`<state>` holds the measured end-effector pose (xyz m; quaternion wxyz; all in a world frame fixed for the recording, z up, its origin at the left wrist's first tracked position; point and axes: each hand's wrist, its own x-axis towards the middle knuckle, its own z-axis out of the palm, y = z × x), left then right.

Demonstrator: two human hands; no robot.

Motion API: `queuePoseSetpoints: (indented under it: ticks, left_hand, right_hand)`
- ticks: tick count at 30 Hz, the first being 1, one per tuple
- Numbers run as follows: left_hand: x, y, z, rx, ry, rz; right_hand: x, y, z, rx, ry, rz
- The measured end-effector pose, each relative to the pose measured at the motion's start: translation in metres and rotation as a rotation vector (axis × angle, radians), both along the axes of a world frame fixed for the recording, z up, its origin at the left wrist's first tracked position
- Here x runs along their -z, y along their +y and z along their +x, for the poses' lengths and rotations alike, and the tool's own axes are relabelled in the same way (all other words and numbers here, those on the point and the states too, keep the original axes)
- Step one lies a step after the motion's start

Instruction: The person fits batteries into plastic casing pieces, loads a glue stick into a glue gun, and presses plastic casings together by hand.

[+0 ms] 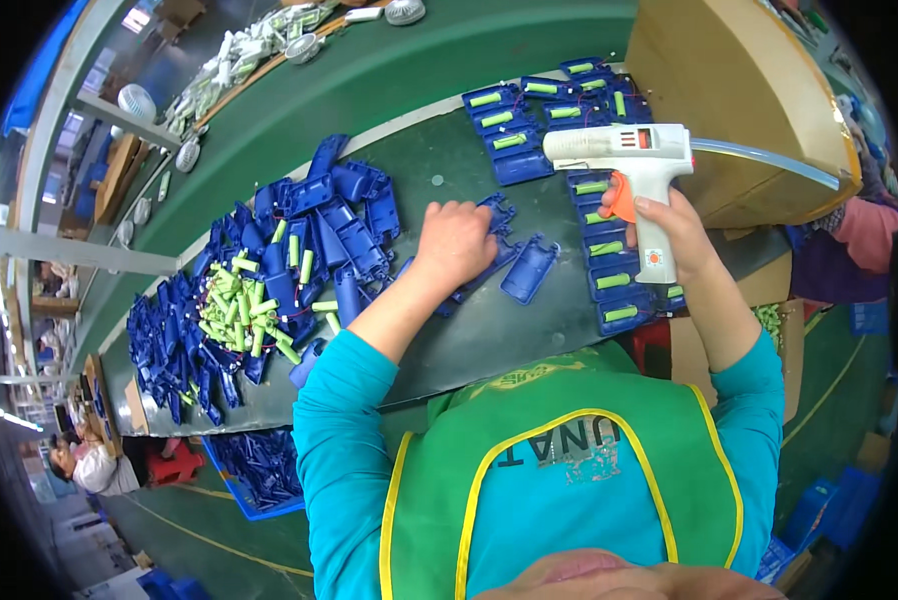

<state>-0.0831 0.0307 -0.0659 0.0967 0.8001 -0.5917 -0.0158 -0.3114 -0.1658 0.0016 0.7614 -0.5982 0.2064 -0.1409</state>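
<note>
My right hand [674,225] grips a white hot glue gun [629,150] by its handle, the fingers at its orange trigger. The gun's nozzle end points left, above rows of blue plastic shells [524,165] that each hold a green battery cell [510,141]. Over the middle of the bench, my left hand [454,240] is closed with curled fingers on a blue plastic shell [496,212]; its fingertips are partly hidden. Just right of that hand, another blue shell [531,270] lies open side up.
Left on the dark green bench [419,350] lies a heap of blue shells [169,335] with a pile of green battery cells [244,310]. A cardboard box [739,90] stands at the right. Beyond runs a green conveyor [409,75]. A blue crate [259,470] is below the bench.
</note>
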Motion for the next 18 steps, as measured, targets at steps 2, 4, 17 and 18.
queuePoseSetpoints:
  ticks: [2, 4, 17, 18]
  left_hand:
    - [0.002, 0.001, -0.005, 0.001, 0.026, 0.002]
    - [0.004, 0.004, -0.014, 0.015, 0.033, -0.076]
    - [0.016, -0.055, -0.018, 0.226, -0.034, -0.302]
    - [0.017, -0.059, -0.017, 0.23, -0.03, -0.312]
  right_hand:
    - [0.0, 0.001, 0.001, -0.001, 0.001, -0.002]
    - [-0.001, 0.003, 0.003, -0.007, -0.004, -0.002]
    - [0.0, -0.003, 0.005, 0.033, -0.014, -0.029]
    - [0.0, -0.004, 0.005, 0.036, -0.013, -0.03]
